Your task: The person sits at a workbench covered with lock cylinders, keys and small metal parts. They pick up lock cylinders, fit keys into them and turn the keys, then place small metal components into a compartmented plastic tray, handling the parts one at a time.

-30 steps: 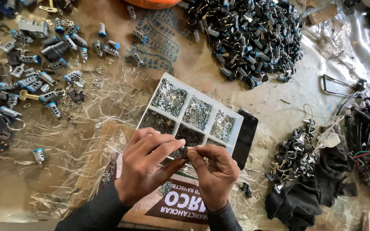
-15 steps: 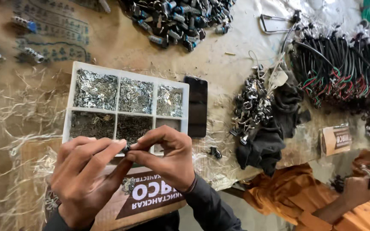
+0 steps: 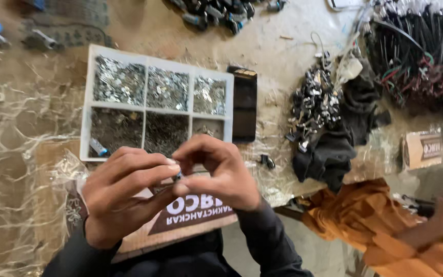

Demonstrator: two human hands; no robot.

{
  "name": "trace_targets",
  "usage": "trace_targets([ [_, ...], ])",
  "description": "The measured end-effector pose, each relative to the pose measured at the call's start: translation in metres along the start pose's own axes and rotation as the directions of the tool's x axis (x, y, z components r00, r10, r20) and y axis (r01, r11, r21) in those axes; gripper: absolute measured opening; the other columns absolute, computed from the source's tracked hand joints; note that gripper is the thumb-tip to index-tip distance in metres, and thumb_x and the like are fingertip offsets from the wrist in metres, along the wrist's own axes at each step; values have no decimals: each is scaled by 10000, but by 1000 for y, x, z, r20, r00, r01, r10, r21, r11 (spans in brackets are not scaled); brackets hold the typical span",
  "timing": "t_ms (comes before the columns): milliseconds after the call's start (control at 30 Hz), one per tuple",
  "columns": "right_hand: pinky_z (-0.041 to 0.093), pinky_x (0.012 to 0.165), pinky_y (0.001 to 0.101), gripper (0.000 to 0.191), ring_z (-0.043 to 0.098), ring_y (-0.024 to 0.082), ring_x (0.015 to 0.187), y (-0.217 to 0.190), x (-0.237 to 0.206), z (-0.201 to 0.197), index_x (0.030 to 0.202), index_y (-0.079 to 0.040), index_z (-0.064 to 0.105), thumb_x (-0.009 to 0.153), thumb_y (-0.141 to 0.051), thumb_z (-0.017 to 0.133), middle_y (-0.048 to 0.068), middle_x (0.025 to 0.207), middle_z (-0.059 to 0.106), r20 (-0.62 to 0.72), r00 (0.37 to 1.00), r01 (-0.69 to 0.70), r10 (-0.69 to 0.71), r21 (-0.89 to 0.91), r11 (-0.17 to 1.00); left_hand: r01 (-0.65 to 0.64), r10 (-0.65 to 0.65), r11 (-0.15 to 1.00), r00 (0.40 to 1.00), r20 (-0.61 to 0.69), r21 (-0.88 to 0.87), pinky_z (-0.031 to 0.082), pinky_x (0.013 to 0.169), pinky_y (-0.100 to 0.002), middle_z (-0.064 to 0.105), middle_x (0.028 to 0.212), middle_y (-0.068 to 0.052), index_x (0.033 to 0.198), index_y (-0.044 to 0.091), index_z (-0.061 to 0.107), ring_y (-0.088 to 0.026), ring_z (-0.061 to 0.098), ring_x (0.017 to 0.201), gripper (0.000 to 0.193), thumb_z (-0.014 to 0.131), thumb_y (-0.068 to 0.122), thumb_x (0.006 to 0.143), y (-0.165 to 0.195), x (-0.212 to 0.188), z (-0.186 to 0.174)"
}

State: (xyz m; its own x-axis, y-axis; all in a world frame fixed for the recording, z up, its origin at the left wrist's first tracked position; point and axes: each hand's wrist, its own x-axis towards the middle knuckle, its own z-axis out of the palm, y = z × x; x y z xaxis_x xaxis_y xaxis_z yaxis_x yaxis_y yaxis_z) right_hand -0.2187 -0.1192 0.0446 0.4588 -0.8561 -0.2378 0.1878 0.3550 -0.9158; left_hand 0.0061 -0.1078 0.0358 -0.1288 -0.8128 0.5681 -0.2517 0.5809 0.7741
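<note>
My left hand and my right hand meet fingertip to fingertip over a brown cardboard box, pinching a tiny dark part between them. The part is mostly hidden by my fingers. Just beyond my hands lies a white compartment tray filled with small metal pieces; a small blue-tipped piece lies in its near left cell.
A black phone lies right of the tray. A heap of small connectors rests on black cloth. Bundled black cables fill the far right. Another person in orange sleeves works at the lower right beside a small carton.
The view has swung right, bringing the cable bundles and the person in orange into sight. My hands stay together on the small part in front of the tray.
</note>
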Motion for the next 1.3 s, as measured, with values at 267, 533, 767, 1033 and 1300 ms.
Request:
trace_targets([
  [267, 570, 844, 324, 283, 708, 219, 964, 60, -113, 16, 1107, -83, 712, 876, -158, 858, 45, 1060, 722, -256, 725, -183, -639, -966, 181, 224, -253, 953, 958, -135, -202, 565, 668, -244, 701, 1133, -151, 1101, 36, 691, -109, 710, 821, 400, 899, 151, 779, 9, -21, -9],
  [533, 524, 796, 416, 826, 603, 321, 945, 96, -121, 31, 1332, 31, 630, 687, -397, 917, 135, 1022, 595, -316, 802, -242, -507, -948, 208, 246, -246, 962, 969, 18, -118, 598, 677, -266, 725, 1051, -150, 1030, 29, 705, -178, 748, 915, 404, 901, 146, 697, 41, -59, -1],
  [767, 536, 795, 375, 506, 614, 250, 921, 124, -137, 16, 1195, -82, 709, 757, -264, 884, 57, 1007, 625, -2, 754, 79, -657, -992, 94, 260, -249, 942, 965, 78, -213, 630, 711, -258, 731, 1029, -94, 1020, 65, 728, -169, 746, 898, 420, 938, 135, 662, 47, -91, 21],
  [1033, 544, 622, 288, 94, 662, 165, 735, 149, -154, 27, 990, 2, 705, 917, 25, 759, 102, 925, 686, -561, 704, 246, -436, -384, 890, 280, -242, 942, 948, 205, -185, 576, 635, -249, 740, 1029, -40, 1043, 108, 756, -134, 695, 770, 421, 945, 162, 671, 45, -99, 36],
  [1300, 573, 774, 284, 164, 703, 203, 854, 116, -130, 53, 1012, 25, 665, 874, 88, 728, 151, 983, 698, -417, 630, 181, -655, -742, 646, 264, -197, 936, 941, 275, -234, 589, 666, -260, 716, 1117, -58, 1163, 121, 731, -164, 675, 854, 448, 908, 108, 753, 41, -95, 25],
])
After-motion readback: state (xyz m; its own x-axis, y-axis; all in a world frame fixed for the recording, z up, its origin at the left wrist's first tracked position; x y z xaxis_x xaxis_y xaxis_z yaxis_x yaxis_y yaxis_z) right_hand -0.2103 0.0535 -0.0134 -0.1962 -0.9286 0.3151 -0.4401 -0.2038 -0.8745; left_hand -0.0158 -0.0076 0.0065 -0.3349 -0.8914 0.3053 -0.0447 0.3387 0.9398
